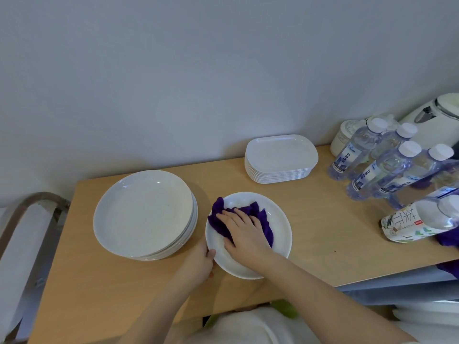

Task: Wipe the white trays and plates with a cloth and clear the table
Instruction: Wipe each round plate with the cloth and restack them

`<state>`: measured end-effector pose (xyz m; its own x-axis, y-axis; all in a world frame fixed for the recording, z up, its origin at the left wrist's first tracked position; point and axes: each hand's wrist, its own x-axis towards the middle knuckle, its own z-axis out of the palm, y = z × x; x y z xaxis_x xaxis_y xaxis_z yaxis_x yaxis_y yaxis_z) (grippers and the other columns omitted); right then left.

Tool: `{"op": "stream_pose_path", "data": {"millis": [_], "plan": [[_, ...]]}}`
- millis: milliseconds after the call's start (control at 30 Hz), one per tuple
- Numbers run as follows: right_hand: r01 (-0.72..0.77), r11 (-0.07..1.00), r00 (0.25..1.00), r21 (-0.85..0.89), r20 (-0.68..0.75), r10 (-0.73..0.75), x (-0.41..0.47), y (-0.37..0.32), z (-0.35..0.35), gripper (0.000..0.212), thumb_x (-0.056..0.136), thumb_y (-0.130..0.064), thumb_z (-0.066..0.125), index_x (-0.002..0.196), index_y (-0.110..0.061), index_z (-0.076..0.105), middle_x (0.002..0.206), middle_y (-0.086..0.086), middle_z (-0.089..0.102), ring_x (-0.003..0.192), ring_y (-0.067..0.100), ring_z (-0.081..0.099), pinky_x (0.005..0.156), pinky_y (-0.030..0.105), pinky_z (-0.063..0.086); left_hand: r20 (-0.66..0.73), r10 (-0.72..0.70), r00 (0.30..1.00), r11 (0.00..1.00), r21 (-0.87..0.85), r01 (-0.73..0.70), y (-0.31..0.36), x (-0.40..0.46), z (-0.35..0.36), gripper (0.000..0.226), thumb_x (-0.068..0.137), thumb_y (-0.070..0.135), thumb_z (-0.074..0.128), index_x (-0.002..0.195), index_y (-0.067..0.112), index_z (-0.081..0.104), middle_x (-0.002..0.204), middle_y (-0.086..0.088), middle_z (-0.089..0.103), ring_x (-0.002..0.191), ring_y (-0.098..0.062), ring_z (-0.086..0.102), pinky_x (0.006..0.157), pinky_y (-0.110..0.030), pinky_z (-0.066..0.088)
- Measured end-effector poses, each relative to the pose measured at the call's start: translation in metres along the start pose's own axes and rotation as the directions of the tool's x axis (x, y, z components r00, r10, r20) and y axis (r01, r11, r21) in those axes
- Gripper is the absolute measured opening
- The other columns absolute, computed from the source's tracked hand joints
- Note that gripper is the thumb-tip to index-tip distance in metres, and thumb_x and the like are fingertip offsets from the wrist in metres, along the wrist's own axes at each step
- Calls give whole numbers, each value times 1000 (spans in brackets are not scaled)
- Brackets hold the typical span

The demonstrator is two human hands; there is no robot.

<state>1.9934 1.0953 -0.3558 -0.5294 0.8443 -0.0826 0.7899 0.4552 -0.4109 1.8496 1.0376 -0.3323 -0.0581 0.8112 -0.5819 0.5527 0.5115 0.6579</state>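
A single white round plate [278, 219] lies on the wooden table [323, 227] near its front edge. A crumpled purple cloth [221, 219] lies in the plate. My right hand [244, 234] presses flat on the cloth with straight fingers. My left hand [202, 261] grips the plate's near left rim, thumb on top. To the left stands a stack of larger white round plates [144, 212]. A stack of white rectangular trays [282, 157] sits at the back against the wall.
Several water bottles [380, 167] stand at the right, with a tea bottle [417, 224] lying on its side. A white kettle [437, 120] and a jar [344, 140] are behind them. A chair frame [24, 219] is left of the table. More purple cloth [449, 239] is at the right edge.
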Motion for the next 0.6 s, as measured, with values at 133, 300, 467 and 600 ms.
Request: {"op": "stream_pose_path", "data": {"millis": [133, 300, 467, 600], "plan": [[63, 994, 996, 88, 54, -68, -14, 1, -5, 40, 92, -34, 42, 131, -35, 44, 136, -18, 48, 134, 8, 29, 110, 35, 20, -34, 7, 999, 997, -83, -9, 2, -4, 2, 9, 101, 24, 38, 109, 28, 39, 77, -1, 58, 56, -11, 55, 41, -14, 41], [73, 992, 992, 102, 94, -83, -34, 4, -11, 32, 92, -35, 42, 123, -33, 52, 126, -18, 54, 125, 6, 38, 105, 32, 26, -58, -15, 998, 996, -90, 10, 1, -4, 5, 10, 100, 22, 40, 96, 30, 44, 79, 1, 58, 59, -12, 57, 42, -15, 40], [117, 992, 985, 47, 123, -122, -54, 20, -24, 27, 90, -38, 43, 115, -39, 54, 118, -24, 54, 119, -1, 40, 105, 29, 25, -99, -8, 995, 1000, -15, 6, 2, 0, 7, 24, 97, 19, 41, 83, 38, 41, 75, 4, 60, 58, -10, 56, 44, -16, 42], [100, 988, 991, -121, 96, -88, -63, 32, -34, 28, 89, -41, 49, 116, -39, 56, 121, -23, 55, 122, 3, 43, 111, 40, 24, -141, 33, 989, 995, 95, -20, 5, 1, 8, 20, 96, 18, 45, 78, 26, 46, 70, 7, 54, 61, -8, 54, 51, -17, 41]]}}
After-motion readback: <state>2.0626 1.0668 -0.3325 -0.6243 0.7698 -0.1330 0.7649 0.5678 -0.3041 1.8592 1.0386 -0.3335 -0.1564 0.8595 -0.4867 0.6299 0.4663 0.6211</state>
